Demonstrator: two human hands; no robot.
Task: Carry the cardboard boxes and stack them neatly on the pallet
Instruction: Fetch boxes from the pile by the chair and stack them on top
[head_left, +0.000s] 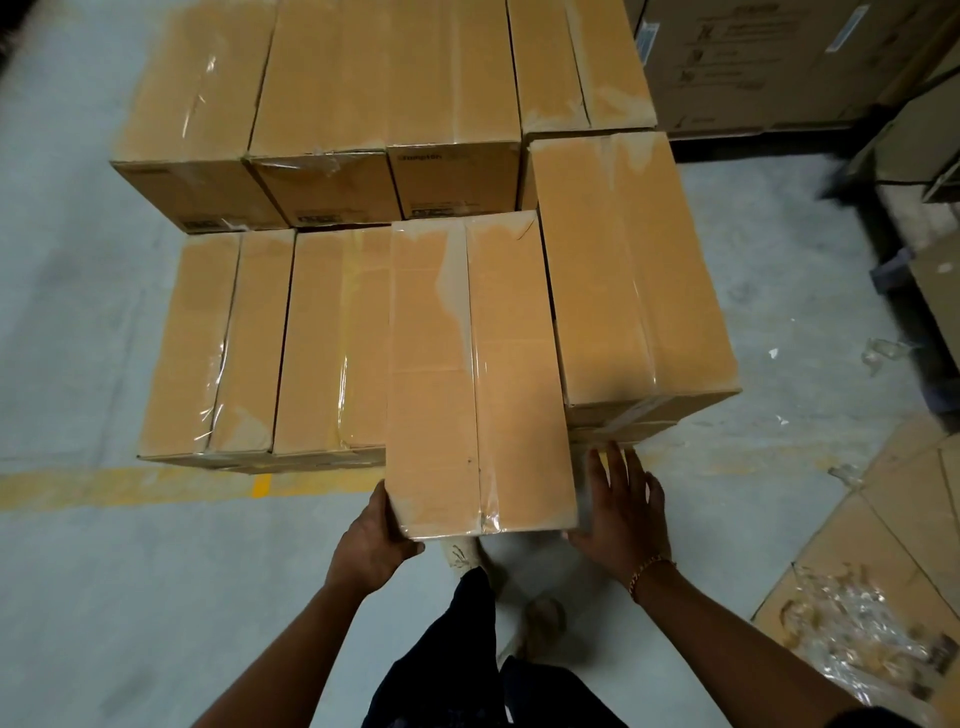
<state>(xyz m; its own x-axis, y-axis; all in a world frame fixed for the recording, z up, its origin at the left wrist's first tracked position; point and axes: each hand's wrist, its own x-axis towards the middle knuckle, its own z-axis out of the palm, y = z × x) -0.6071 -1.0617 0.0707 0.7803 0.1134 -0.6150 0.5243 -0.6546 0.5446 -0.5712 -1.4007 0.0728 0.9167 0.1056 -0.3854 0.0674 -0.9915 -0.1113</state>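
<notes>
Cardboard box (480, 374): long, taped down the middle, its near end in your hands and its far end up by the back row (322, 78) of stacked boxes. I cannot tell whether it rests on anything underneath.

Left hand (382, 540): curled round the near left corner, gripping it.
Right hand (623, 514): flat, fingers straight and spread, beside the near right corner. Only the thumb side seems to meet the box; nothing is wrapped round it.

Risk 1: your grip is one-sided. If the box carries its own weight at this end, the right corner can sag or twist out. Your shoe (462, 556) is directly below that edge.

Risk 2: pinching. The taller box (628, 270) stands just beside the carried one on the right. If you slide the carried box sideways, your spread right fingers can get trapped in that gap.

Risk 3: misalignment. The near end overhangs well past the front edges of the lower boxes (270, 343) to the left. If you let go now, the stack is not flush.

Risk 4: footing. Plastic scraps (857, 639) lie on flattened cardboard (883, 519) on the floor (156, 597) to your right, so a step back that way may slip.

Pallet: hidden under the stack, not confirmed.
</notes>
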